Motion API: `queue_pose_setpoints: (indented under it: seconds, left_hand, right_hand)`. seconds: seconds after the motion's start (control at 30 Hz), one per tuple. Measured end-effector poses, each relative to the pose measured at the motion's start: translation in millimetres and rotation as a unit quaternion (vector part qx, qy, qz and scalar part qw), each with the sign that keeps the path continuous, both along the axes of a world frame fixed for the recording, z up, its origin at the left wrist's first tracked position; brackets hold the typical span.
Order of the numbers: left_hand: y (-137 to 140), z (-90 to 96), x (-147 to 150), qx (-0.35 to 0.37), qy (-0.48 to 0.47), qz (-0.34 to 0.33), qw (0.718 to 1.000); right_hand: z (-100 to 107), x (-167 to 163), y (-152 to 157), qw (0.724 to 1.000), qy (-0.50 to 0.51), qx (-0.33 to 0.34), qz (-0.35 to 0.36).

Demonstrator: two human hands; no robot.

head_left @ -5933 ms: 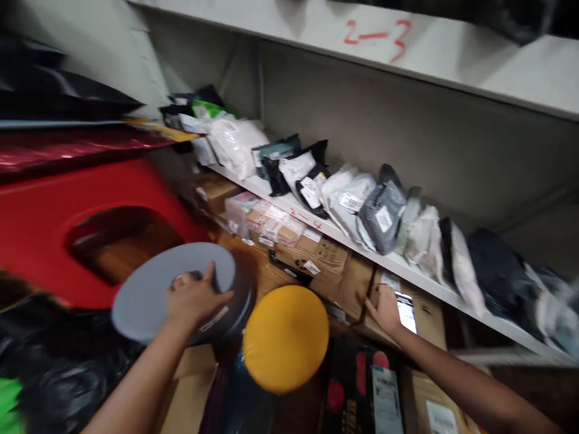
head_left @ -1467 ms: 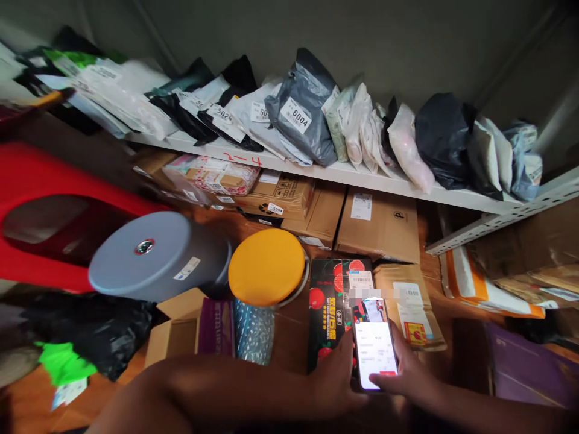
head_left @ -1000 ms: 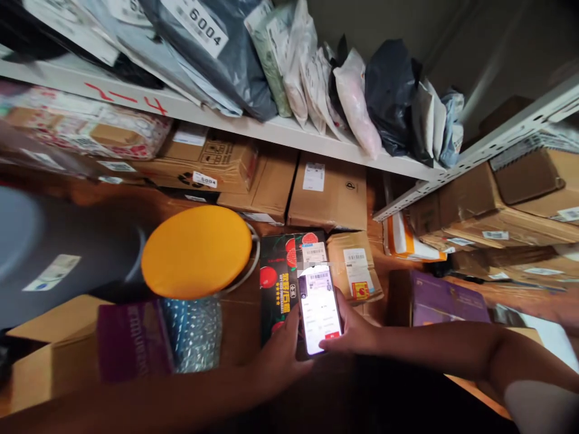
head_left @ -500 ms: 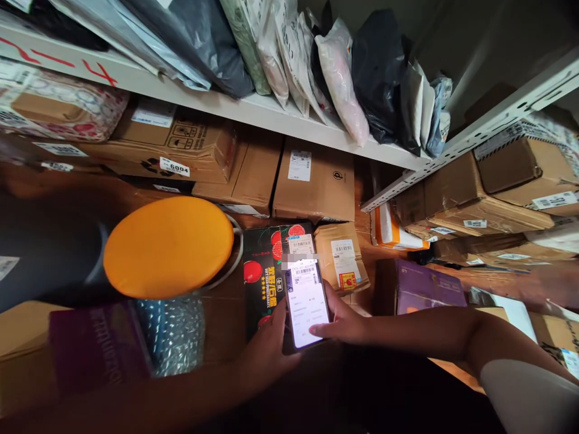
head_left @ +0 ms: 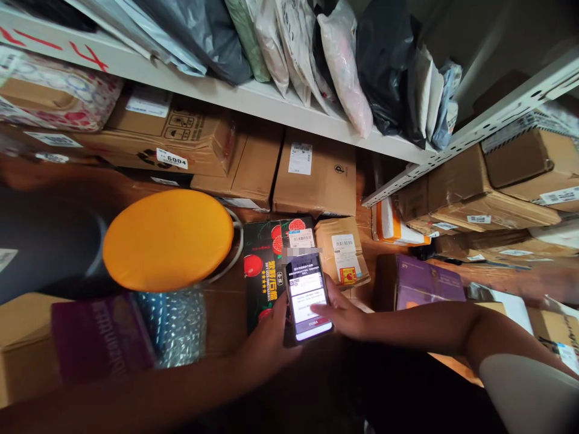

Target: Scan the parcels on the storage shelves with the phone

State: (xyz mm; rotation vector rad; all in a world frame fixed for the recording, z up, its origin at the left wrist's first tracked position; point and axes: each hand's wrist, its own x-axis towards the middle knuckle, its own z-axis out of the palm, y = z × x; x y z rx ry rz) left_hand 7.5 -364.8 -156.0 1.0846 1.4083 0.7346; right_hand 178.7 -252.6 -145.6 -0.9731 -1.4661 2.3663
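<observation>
A lit smartphone (head_left: pixel 306 295) sits between both my hands, low in the middle. My left hand (head_left: pixel 266 340) cups its left edge from below. My right hand (head_left: pixel 341 310) wraps its right edge, thumb lying on the screen. Right behind the phone a black box printed with red fruit (head_left: pixel 265 265) lies on the floor, its white barcode label (head_left: pixel 301 238) showing. Beside that box is a small brown parcel (head_left: pixel 346 256) with a label.
A round orange stool top (head_left: pixel 167 238) stands at the left over a bubble-wrapped item (head_left: pixel 174 322). Cardboard boxes (head_left: pixel 316 172) fill the space under a white shelf (head_left: pixel 190 84) loaded with poly mailers (head_left: pixel 344 66). More boxes (head_left: pixel 479 193) and a purple box (head_left: pixel 427 283) lie at the right.
Earlier my left hand was on a grey stool top and my right hand held the phone alone. Both hands now hold the phone, the view swung right, and the screen shows a different page.
</observation>
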Motion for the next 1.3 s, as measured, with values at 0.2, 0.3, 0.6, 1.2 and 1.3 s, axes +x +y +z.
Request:
queue_pose_setpoints:
  seconds: [0.2,0.3,0.6,1.2,1.3]
  left_hand:
    - [2.1,2.8,-0.5,0.012,0.002,-0.002,1.0]
    - [3.0,4.3,-0.8,0.018,-0.008,-0.004,1.0]
    - [5.3,8.8,-0.5,0.01,-0.02,-0.003,1.0]
    - [-1.9,6.0,-7.1,-0.001,-0.026,0.011,1.0]
    - [-4.8,3.1,-7.8,0.006,-0.028,0.018,0.999]
  right_hand:
    - [-6.9,1.4,-1.0,1.0,0.002,-0.006,-0.016]
    - [-3.4,0.7,0.2,1.0,0.01,-0.013,-0.008]
    - [0.8,-1.4,0.3,1.0,-0.004,0.01,-0.01]
    - [9.7,-13.1,2.1,0.999,-0.011,0.029,0.033]
    - [8.0,-15.2,1.0,0.997,-0.026,0.062,0.031]
